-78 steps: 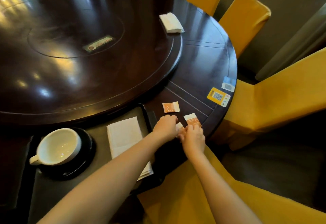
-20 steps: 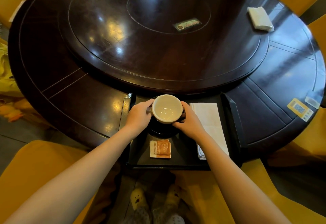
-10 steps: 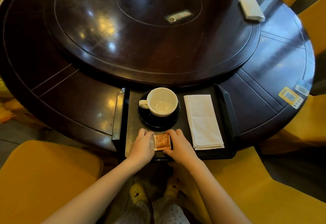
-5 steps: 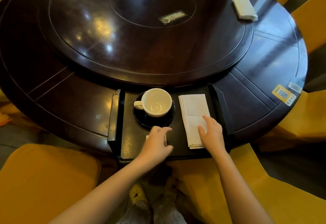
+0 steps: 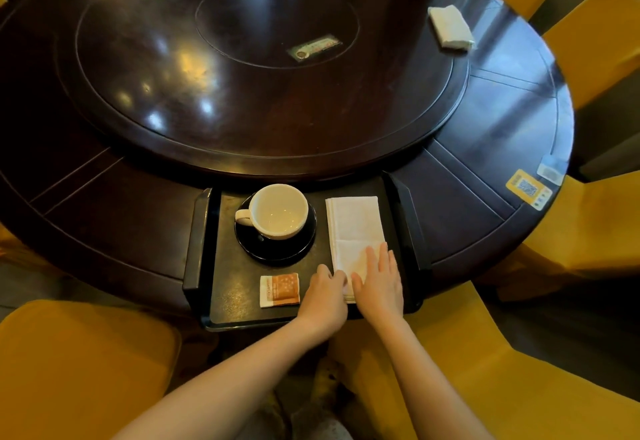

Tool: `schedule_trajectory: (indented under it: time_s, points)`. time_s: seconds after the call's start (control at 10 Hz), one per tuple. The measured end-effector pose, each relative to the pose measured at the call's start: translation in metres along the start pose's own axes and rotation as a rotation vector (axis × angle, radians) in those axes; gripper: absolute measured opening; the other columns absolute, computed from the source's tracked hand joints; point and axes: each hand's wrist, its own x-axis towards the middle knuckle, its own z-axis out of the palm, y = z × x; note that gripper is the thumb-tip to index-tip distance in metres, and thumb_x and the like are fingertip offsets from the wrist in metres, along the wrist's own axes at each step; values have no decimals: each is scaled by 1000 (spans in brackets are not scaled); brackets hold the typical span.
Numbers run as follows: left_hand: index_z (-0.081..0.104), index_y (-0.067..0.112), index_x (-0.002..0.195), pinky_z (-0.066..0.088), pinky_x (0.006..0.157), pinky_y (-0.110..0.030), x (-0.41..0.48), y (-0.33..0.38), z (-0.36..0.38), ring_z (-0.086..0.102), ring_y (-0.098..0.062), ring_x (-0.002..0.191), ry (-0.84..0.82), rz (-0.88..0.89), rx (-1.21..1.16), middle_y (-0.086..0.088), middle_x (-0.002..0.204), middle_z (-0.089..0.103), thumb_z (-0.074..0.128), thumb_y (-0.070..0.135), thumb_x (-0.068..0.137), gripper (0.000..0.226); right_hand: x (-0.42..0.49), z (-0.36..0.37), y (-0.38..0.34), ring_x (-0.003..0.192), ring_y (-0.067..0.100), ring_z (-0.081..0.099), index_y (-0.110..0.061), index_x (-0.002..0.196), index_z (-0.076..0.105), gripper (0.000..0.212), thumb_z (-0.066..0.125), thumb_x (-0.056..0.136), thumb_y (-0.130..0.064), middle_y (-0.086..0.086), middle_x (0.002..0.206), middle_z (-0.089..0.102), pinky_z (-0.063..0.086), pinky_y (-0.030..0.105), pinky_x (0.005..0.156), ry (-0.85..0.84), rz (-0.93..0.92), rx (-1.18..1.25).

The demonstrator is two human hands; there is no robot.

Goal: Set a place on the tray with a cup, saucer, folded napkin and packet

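A black tray (image 5: 228, 304) lies on the near edge of the round dark table. On it a white cup (image 5: 278, 211) sits upright on a black saucer (image 5: 277, 252), handle to the left. An orange and white packet (image 5: 280, 289) lies flat at the tray's front. A folded white napkin (image 5: 355, 225) lies along the tray's right side. My right hand (image 5: 379, 282) rests flat on the napkin's near end, fingers spread. My left hand (image 5: 325, 296) touches the napkin's near left corner, fingers curled at its edge.
A second folded white napkin (image 5: 450, 27) lies at the table's far right. A raised turntable (image 5: 259, 69) fills the table's middle, with a small label (image 5: 313, 47) on it. Yellow stickers (image 5: 528, 189) sit at the right rim. Yellow chairs (image 5: 585, 228) surround the table.
My left hand has left the packet and moved right to the napkin's corner. My right hand stays on the napkin's near end. The packet now lies uncovered.
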Motion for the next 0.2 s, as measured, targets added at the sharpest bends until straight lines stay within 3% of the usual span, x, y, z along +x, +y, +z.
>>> schedule_trajectory:
  time_s: [0.1,0.2]
  points:
    - [52,11,117,47,86,-36,12,12,-24,51,-28,105,-176,-37,122,-12,118,49,48,17,89,29,10,-23,-7,131,28,32,-18,136,31,50,48,91,-35,10,147,29,37,40,103,-29,0,-111]
    - [56,11,122,49,93,-36,34,22,-55,58,-28,108,-369,-59,145,-13,122,60,53,22,89,35,39,-58,-27,117,30,43,-12,128,42,41,46,92,-29,12,134,41,41,40,93,-274,39,-172]
